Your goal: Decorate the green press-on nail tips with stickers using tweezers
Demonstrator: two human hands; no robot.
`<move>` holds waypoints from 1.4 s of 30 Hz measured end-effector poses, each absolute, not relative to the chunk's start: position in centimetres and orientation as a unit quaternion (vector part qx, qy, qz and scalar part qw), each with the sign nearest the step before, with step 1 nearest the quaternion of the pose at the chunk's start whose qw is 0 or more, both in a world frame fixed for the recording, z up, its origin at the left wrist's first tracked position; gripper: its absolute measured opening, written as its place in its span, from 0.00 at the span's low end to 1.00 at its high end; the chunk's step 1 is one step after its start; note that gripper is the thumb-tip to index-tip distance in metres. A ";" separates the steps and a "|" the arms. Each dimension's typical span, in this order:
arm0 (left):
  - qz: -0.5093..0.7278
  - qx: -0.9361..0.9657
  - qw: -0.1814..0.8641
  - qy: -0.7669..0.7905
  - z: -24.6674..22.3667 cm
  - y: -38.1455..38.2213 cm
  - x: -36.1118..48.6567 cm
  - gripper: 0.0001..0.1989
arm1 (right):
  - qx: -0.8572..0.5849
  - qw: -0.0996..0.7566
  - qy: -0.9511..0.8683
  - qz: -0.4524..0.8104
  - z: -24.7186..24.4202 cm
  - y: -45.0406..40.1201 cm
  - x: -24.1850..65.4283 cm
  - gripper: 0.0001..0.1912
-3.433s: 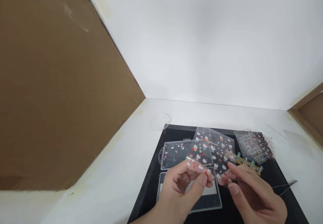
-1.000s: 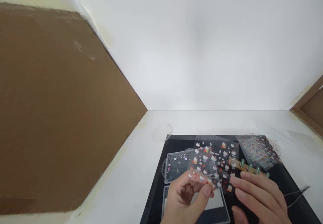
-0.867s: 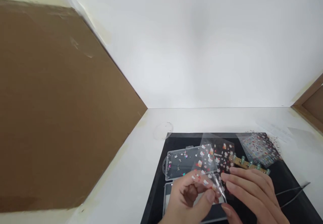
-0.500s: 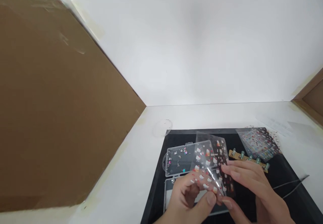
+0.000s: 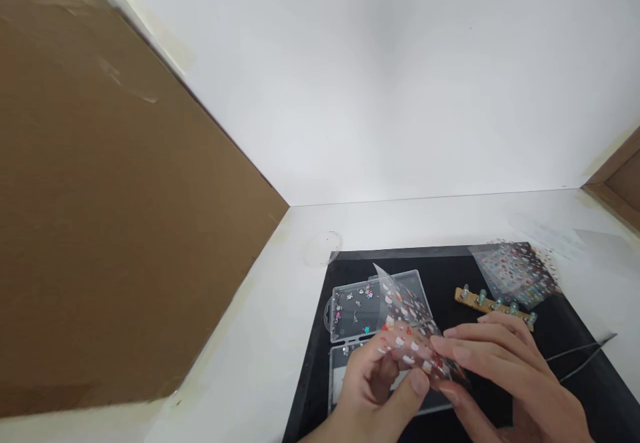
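Observation:
A clear sticker sheet [image 5: 406, 310] printed with small white cat figures and red details is held between both hands above a black mat. My left hand [image 5: 375, 383] pinches its near left corner between thumb and fingers. From the right, my right hand [image 5: 505, 363] grips the near right side, its thumb below and fingers on top, and the sheet curves between the hands. Behind and below it lies an open clear plastic case [image 5: 350, 316] with small shiny charms inside; the sheet and my left hand hide part of it.
To the right lies a wooden strip [image 5: 483, 302] bearing several glossy greenish nail tips. More clear sticker sheets [image 5: 520, 273] overlap the mat's far right corner. Thin tweezers [image 5: 585, 353] rest on the black mat [image 5: 445, 260] at right. A cardboard panel [image 5: 125, 216] stands at left.
The sheet has tilted and bent, its far edge now seen more edge-on and leaning left. My right fingers have pressed further over its right side. The view has shifted slightly.

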State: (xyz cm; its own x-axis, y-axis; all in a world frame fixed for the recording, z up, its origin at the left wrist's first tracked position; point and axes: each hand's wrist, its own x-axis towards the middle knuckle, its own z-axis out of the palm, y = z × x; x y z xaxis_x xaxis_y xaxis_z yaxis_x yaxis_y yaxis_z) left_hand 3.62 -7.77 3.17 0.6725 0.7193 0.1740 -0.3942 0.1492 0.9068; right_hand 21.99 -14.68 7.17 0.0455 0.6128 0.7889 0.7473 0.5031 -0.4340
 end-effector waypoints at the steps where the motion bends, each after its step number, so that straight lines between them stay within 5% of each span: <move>1: 0.392 0.555 0.720 0.144 3.1 -7.7 3.7 0.07 | -0.488 0.526 -0.694 -0.064 7.2 -14.6 22.0 0.18; 7: 0.492 0.705 0.489 0.148 3.3 -7.5 4.3 0.05 | -0.475 0.547 -0.687 0.057 6.6 -15.1 21.4 0.22; 19: 0.561 0.748 0.326 0.139 4.8 -7.3 5.0 0.09 | -0.477 0.524 -0.702 0.069 6.7 -15.2 21.1 0.15; 42: 0.551 0.764 0.285 0.176 5.0 -7.5 4.8 0.11 | -0.473 0.535 -0.693 0.100 6.7 -15.1 21.1 0.10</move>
State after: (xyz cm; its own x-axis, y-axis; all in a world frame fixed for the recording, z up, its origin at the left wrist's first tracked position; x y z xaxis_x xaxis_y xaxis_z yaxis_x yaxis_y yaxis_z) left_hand 4.75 -7.49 4.98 0.3313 0.5830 0.7419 -0.0452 -0.7755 0.6297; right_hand 21.06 -15.08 6.70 0.0198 0.7627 0.6465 0.5477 0.5327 -0.6452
